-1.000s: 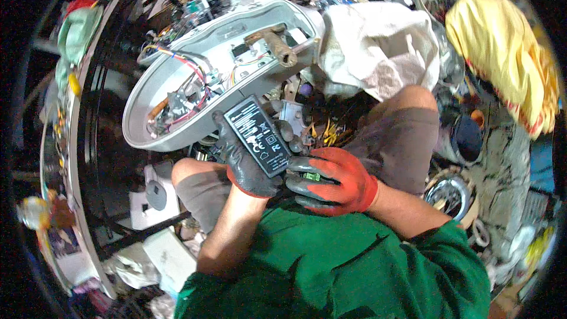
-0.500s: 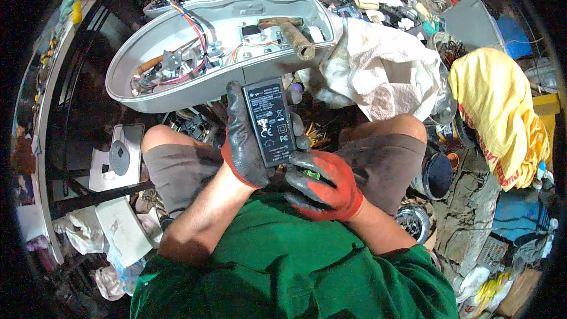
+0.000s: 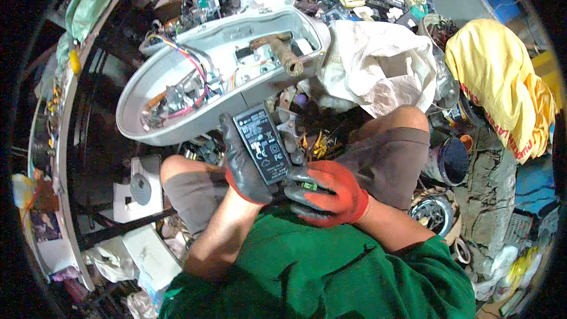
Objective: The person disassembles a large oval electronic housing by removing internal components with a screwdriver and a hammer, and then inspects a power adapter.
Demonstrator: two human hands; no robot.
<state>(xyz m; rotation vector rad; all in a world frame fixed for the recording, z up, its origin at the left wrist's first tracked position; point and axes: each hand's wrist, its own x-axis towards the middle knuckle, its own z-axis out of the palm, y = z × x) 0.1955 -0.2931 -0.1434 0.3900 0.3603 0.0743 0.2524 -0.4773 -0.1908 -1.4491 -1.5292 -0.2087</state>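
Gripping a black power adapter (image 3: pixel 263 143), both hands, left (image 3: pixel 243 162) and right (image 3: pixel 328 192), clasp its lower end.

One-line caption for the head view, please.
Seated person in gloves holds a black power adapter in the left hand, right hand at its lower end, above an opened grey lamp housing.

power adapter (image 3: pixel 263 145): matt black plastic | gloves (image 3: pixel 331 192): knit cloth, rubbery coating | lamp housing (image 3: pixel 195 91): smooth grey shell

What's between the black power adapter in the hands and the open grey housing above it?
In the head view, the left hand's gloved fingertips wrap the black power adapter's top edge; past them only a narrow dark strip of cluttered scrap shows before the grey housing's rim.
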